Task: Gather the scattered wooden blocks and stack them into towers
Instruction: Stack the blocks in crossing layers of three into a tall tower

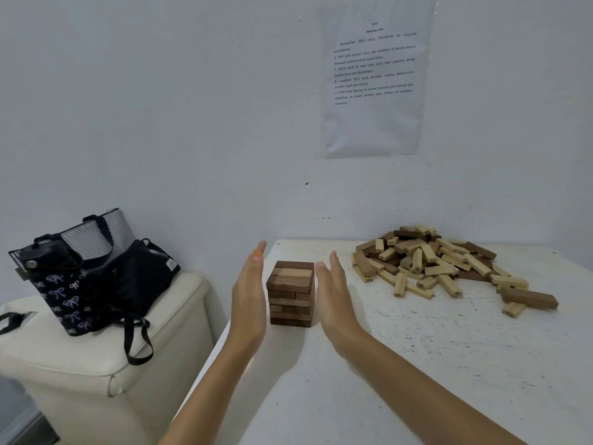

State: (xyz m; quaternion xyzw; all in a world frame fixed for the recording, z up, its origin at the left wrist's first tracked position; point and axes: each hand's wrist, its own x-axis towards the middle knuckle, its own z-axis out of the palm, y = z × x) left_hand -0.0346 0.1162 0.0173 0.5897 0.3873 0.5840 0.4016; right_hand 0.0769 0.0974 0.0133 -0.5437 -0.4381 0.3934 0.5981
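Note:
A short tower of wooden blocks (291,293), several layers of dark and light pieces, stands near the left edge of the white table (401,364). My left hand (249,293) is held flat and upright just left of the tower, fingers straight. My right hand (332,293) is held the same way on the tower's right side, close to or touching it. Neither hand holds a block. A loose pile of scattered blocks (430,264), light and dark, lies at the table's back right.
Some stray blocks (529,298) lie at the pile's right end. Left of the table a cream seat (96,354) carries dark bags (96,271). A printed sheet (373,78) hangs on the wall behind.

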